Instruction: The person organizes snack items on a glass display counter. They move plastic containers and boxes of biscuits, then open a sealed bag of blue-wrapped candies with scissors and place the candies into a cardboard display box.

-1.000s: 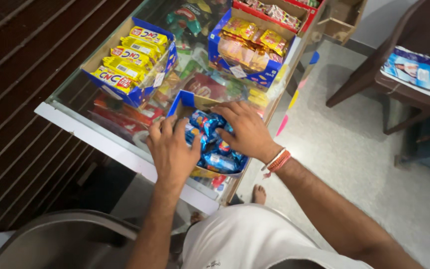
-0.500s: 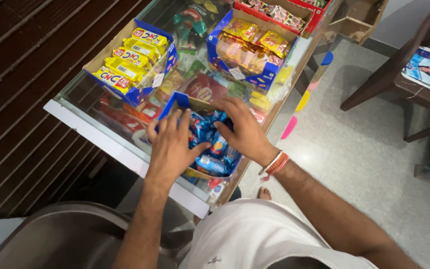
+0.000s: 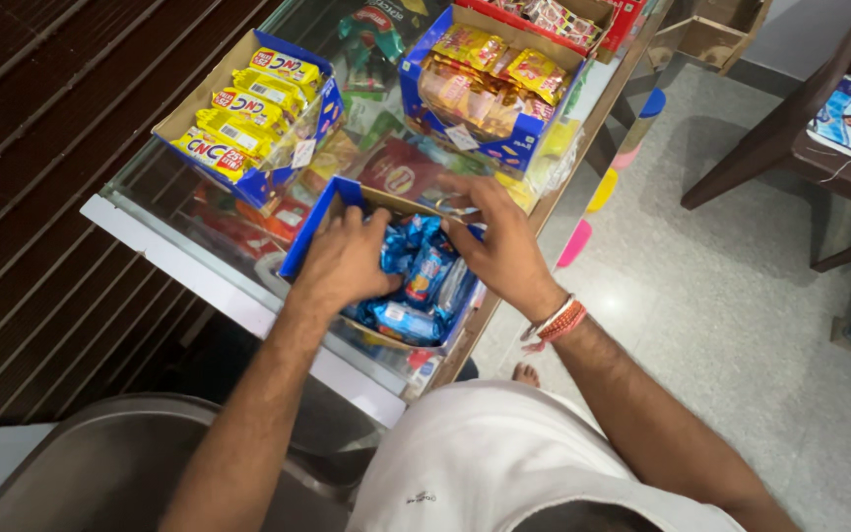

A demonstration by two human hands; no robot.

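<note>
A blue cardboard box (image 3: 309,231) of blue snack packets (image 3: 424,279) stands on a glass counter (image 3: 189,268) in front of me. My left hand (image 3: 345,260) lies inside the box at its left, fingers bent over the packets. My right hand (image 3: 500,243) reaches in from the right and far side, its fingers pressed on the packets by the box's far wall. Whether either hand actually grips a packet is hidden by the fingers. A red and white thread band (image 3: 557,322) circles my right wrist.
A blue box of yellow snack packs (image 3: 251,111) sits at the far left of the counter. Another blue box of orange packs (image 3: 490,87) sits beyond it. More packets show under the glass. A dark wooden chair (image 3: 808,148) stands on the grey floor at right. A metal chair back (image 3: 100,473) is below left.
The view has shifted a little. Both hands stay in the box; the left has slid slightly left and the right has moved toward the far wall.
</note>
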